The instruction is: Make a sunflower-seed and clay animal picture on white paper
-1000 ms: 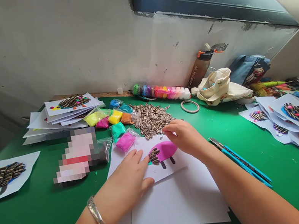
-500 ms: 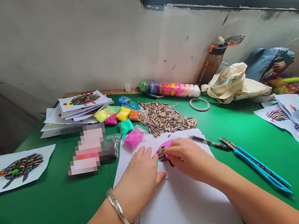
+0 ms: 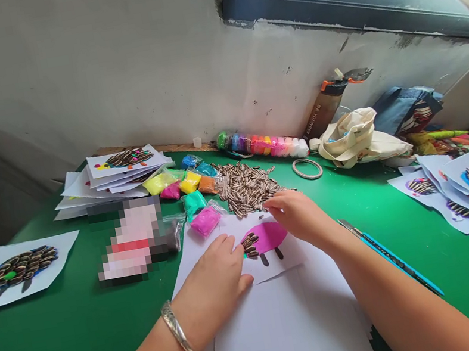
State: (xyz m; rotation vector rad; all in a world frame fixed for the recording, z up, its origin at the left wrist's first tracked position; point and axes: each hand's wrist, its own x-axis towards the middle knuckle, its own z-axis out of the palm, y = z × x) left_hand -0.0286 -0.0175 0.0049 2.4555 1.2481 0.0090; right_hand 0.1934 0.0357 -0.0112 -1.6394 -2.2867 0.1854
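Returning to seeds (image 3: pixel 246 188), right fingers (image 3: pixel 275 199)

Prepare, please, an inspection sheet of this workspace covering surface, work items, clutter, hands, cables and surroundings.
Surface: green table, white sheets under the work.
Work items: magenta shape with striped seeds on its left end; seed pile beyond.
Clutter: colored packets, ring, utility knife, cream bag, bottle.
Hands: left hand rests on the sheets; right hand is by the pile's near edge, anything pinched unclear.
Cables: nothing seen.
Surroundings: scuffed wall, dark window frame at upper right.
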